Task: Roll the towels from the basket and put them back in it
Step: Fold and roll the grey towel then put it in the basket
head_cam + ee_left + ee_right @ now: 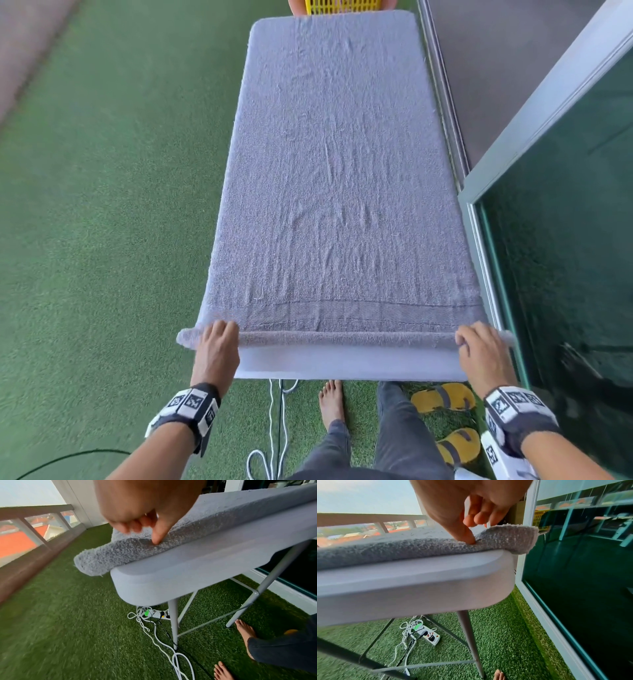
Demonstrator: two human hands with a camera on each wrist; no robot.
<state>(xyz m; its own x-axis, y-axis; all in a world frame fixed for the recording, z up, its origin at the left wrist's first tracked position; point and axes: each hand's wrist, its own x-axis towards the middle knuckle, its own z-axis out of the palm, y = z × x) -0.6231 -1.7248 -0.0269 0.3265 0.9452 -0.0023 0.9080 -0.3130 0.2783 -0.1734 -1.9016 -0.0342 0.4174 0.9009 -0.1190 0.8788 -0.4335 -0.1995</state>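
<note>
A grey towel (335, 178) lies spread lengthwise over the white table (342, 368), covering nearly all of it. Its near end is turned over into a thin roll (342, 337) along the table's front edge. My left hand (217, 342) grips the roll's left end (96, 561), fingers curled over it and thumb (159, 534) pressing its front. My right hand (479, 344) grips the roll's right end (513, 538) the same way, thumb (465, 535) dug into the pile. The yellow basket (342, 7) shows past the table's far end.
A glass sliding door (565, 240) with a white frame runs close along the table's right side. Green artificial turf (102, 205) covers the floor. A power strip (159, 614) and white cables lie under the table. Yellow sandals (445, 397) sit by my bare feet.
</note>
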